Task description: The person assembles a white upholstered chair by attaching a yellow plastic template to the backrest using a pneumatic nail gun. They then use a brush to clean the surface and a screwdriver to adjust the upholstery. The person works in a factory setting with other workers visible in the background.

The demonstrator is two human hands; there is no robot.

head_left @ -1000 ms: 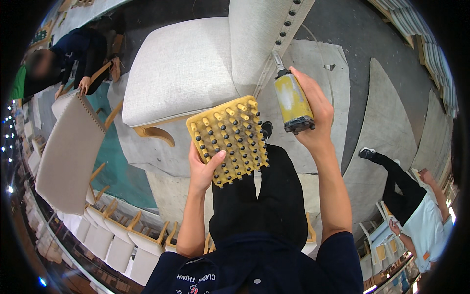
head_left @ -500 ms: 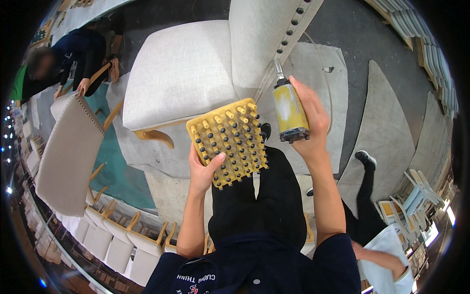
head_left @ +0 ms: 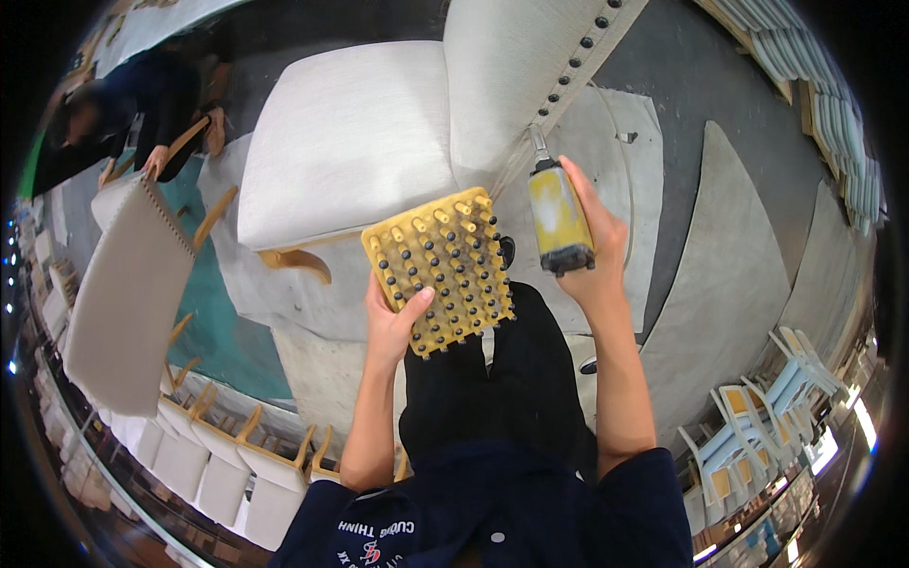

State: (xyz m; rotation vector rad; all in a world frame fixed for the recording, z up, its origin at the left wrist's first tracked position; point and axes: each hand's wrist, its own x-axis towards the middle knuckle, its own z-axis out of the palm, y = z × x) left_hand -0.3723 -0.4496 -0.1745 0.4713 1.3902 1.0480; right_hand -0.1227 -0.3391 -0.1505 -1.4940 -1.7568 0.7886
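My left hand (head_left: 393, 327) grips the lower left edge of a yellow pegged tray (head_left: 441, 275), thumb on top. Black round-headed nails stand on many of its pegs; several pegs in the far rows are bare. Wrapped round a worn yellow air nailer (head_left: 561, 218) is my right hand (head_left: 601, 232). Its metal tip is at the edge of a pale upholstered chair (head_left: 346, 142), just below a row of black nails (head_left: 575, 63) along the backrest side. Whether the tip presses on the fabric I cannot tell.
A co-worker (head_left: 151, 104) at the far left holds another pale chair (head_left: 128, 303). Rows of chairs (head_left: 218, 464) stand at lower left, more chair frames (head_left: 757, 435) at lower right. Grey sheets (head_left: 724, 246) lie on the floor; a hose (head_left: 632, 189) runs behind the nailer.
The nailer has shifted slightly down and left in the view, its tip still near the row's lower end. A person at the lower right has gone out of view.
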